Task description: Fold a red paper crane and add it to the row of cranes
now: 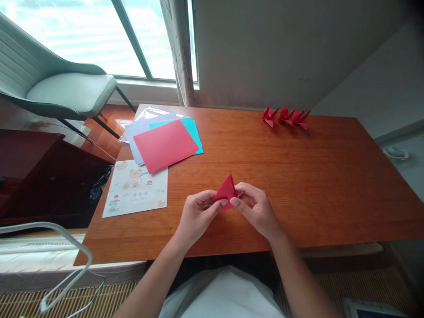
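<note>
Above the near part of the table, a small folded piece of red paper (226,190) is held between both hands, its point facing up and away from me. My left hand (200,213) pinches its left side, the thumb lying across the lower front. On the right side, my right hand (256,207) grips the paper with the thumb in front and the fingers behind. The fingers behind the paper are partly hidden. Several red origami cranes (285,116) stand in a row near the table's far edge, to the right.
A stack of coloured sheets, red paper (167,145) on top and turquoise paper (197,134) below, lies left on the wooden table (331,190). A white sheet printed with bears (139,190) lies nearer. A grey chair (73,90) stands by the window.
</note>
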{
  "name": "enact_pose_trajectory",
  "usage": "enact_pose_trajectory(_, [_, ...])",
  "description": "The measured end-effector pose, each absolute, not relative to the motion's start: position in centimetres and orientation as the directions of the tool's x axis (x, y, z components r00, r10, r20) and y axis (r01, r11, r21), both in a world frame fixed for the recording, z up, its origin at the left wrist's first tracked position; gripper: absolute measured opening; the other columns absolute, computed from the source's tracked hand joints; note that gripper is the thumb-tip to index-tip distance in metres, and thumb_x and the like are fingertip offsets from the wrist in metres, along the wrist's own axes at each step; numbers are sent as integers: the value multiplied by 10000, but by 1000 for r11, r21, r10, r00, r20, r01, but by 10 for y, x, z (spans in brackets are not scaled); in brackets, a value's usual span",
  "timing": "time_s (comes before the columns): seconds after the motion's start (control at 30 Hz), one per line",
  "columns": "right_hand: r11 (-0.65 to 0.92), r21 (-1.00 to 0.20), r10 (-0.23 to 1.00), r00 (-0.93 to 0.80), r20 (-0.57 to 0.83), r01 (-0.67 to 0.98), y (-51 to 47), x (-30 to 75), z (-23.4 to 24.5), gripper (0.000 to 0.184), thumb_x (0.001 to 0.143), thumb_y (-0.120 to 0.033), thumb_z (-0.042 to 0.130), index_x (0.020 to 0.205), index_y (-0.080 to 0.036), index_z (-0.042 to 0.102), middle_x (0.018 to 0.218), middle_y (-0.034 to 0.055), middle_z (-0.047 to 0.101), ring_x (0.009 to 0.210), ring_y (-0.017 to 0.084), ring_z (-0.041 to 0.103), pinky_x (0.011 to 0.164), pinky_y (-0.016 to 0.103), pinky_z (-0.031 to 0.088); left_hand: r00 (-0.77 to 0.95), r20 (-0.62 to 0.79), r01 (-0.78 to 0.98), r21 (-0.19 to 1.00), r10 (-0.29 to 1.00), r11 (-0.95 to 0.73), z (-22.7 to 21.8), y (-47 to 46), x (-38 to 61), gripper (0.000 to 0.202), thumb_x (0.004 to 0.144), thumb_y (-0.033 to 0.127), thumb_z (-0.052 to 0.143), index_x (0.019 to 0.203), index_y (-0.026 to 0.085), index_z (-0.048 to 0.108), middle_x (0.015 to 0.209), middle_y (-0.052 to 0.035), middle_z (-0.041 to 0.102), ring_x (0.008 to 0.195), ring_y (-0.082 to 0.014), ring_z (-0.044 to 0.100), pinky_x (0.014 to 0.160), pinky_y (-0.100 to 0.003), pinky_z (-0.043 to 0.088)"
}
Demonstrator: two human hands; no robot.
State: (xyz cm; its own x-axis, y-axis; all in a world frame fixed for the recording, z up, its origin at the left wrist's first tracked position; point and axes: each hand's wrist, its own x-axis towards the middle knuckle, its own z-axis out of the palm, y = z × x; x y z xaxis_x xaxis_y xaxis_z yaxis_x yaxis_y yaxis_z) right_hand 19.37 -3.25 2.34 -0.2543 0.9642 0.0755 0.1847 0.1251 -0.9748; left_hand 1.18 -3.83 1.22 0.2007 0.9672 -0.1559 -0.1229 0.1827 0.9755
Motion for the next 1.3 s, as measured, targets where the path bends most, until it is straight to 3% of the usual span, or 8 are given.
enact_pose_trajectory(0.13, [189, -939, 974, -177, 142, 286, -25, 182, 26, 273, 924, -321, 663, 690, -211, 573, 690, -26, 521, 660, 134, 488, 625, 276, 394, 236, -169, -36, 983, 957, 182, 10, -38, 14, 195, 828, 320, 747, 783, 133, 714, 692, -16, 664, 632, -116, 566, 605, -213, 461])
enact_pose_trajectory(0.23, [198, -932, 977, -134, 164, 304, -20, 178, 28, 358, 922, -322, 663, 618, -204, 515, 636, -40, 462, 616, 119, 434, 587, 272, 348, 246, -204, -14, 977, 947, 215, 11, -38, 15, 227, 830, 352, 740, 772, 142, 676, 684, -11, 644, 634, -124, 563, 593, -221, 455])
enact_pose_trajectory(0.43, [35, -987, 999, -9, 34, 159, -14, 175, 27, 298, 942, -418, 634, 752, -196, 691, 683, -11, 590, 630, 129, 524, 587, 270, 390, 299, -204, 88, 979, 932, 186, 14, -37, 15, 255, 848, 375, 723, 760, 141, 675, 649, 1, 604, 588, -103, 516, 536, -203, 418])
enact_pose_trajectory(0.73, [79, -980, 989, 109, 100, 181, -8, 173, 36, 319, 926, -463, 647, 754, -204, 717, 656, -7, 581, 604, 132, 499, 557, 270, 373, 329, -245, -72, 956, 912, 283, 21, -37, 15, 265, 839, 402, 753, 830, 141, 708, 732, -61, 748, 640, -157, 678, 588, -234, 521])
enact_pose_trajectory(0.97, [-21, -1000, 999, -35, -21, 15, -11, 172, 29, 261, 914, -465, 662, 931, -211, 715, 806, 11, 689, 721, 157, 617, 637, 256, 477, 259, -250, -133, 947, 933, 291, 19, -39, 12, 286, 850, 422, 748, 831, 142, 694, 704, -43, 734, 624, -138, 660, 578, -214, 500])
enact_pose_trajectory(1.17, [-57, -998, 983, -171, -62, 34, -25, 178, 21, 364, 953, -502, 586, 769, -199, 665, 655, -9, 599, 605, 131, 541, 578, 251, 451, 216, -224, -213, 939, 950, 270, 16, -37, 7, 398, 955, 492, 582, 780, 153, 695, 685, -45, 705, 624, -151, 636, 577, -236, 492])
enact_pose_trajectory(1.3, [-71, -997, 982, -177, -67, -17, -32, 181, 17, 271, 945, -452, 593, 897, -208, 702, 705, 4, 633, 635, 145, 579, 582, 258, 478, 215, -224, -239, 932, 951, 274, 12, -36, 6, 387, 954, 498, 575, 778, 170, 683, 681, -28, 681, 620, -154, 615, 592, -250, 496])
